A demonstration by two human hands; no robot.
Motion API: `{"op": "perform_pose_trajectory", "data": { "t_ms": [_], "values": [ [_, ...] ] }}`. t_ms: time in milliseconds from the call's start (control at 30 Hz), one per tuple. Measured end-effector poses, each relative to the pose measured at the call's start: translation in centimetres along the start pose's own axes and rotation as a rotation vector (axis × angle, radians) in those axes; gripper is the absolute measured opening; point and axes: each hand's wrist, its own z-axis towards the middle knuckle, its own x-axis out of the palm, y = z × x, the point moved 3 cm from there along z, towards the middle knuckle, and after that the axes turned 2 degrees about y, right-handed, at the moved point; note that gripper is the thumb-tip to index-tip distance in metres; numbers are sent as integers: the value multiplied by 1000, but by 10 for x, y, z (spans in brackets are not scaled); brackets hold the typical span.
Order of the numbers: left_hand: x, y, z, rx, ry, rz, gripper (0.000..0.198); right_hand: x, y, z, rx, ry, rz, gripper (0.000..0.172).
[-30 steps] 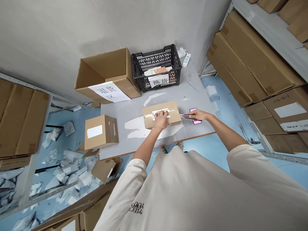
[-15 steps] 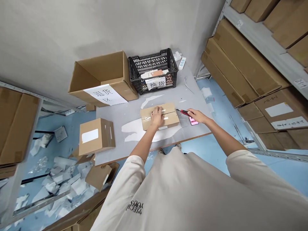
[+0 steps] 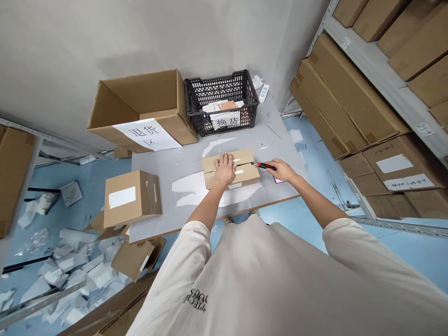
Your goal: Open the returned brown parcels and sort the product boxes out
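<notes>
A small cardboard box [image 3: 247, 172] lies on the grey table [image 3: 147, 161], its top seam running lengthwise with a dark gap along part of it. My left hand [image 3: 225, 169] rests flat on the box top with its fingers stretched out. In my right hand [image 3: 283, 170] is a red and black utility knife [image 3: 263, 165]; its tip meets the right end of the seam. Partly hidden beneath that hand, a phone with a pink screen [image 3: 278, 180] lies on the table.
An open carton [image 3: 187, 128] with a paper sign and a black plastic crate [image 3: 224, 127] stand at the back. Another cardboard box [image 3: 122, 200] sits at the left edge. Stacked cartons [image 3: 350, 98] fill the right shelf; paper scraps [image 3: 77, 266] litter the floor at left.
My right hand has brought the knife left onto the seam's right end, covering more of the phone. My left hand has flattened on the box top. The seam gap looks wider. The view has shifted slightly.
</notes>
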Motion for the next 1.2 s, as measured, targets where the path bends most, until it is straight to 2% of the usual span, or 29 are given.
{"op": "perform_pose_trajectory", "data": {
  "t_ms": [200,367,633,733,800,900,1067,1200],
  "values": [
    [8,2,0,-5,-18,13,72,18,-6,1,19,-95,-51,52],
    [8,1,-2,-12,-22,43,70,25,-23,-1,1,-156,-111,51],
    [6,0,-3,-25,-20,23,68,4,-54,13,-18,-245,-58,52],
    [6,0,-4,-24,-22,2,67,-8,-78,21,97,-344,-8,57],
    [6,1,-5,-26,-32,-14,67,-6,-94,22,195,-362,28,56],
    [7,2,-8,-26,-49,-42,68,17,-106,18,323,-281,93,48],
    [5,-6,-17,-7,-76,-73,69,82,-98,6,486,-85,191,43],
    [8,-20,-42,-109,-128,-163,58,116,-95,1,525,-8,229,44]
  ]
}}
